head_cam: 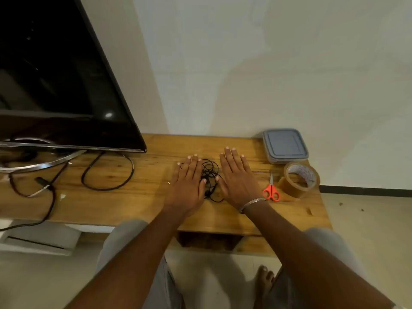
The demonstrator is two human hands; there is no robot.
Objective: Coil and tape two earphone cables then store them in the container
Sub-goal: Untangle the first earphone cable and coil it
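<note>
A tangled heap of thin black earphone cables [210,175] lies on the wooden table [133,197]. My left hand [187,184] lies flat, palm down, at the heap's left side and covers part of it. My right hand [237,177] lies flat, fingers straight, just to the right of the heap. A square clear container with a grey-blue lid [285,145] stands shut at the table's back right corner. In front of it stands a roll of brown packing tape [298,179], with red-handled scissors [271,190] to its left.
A large black TV screen [55,74] on a metal stand [33,163] fills the table's left half, with thick black cables [107,175] looping in front of it. The wall is right behind the table. The table's right edge runs just past the tape.
</note>
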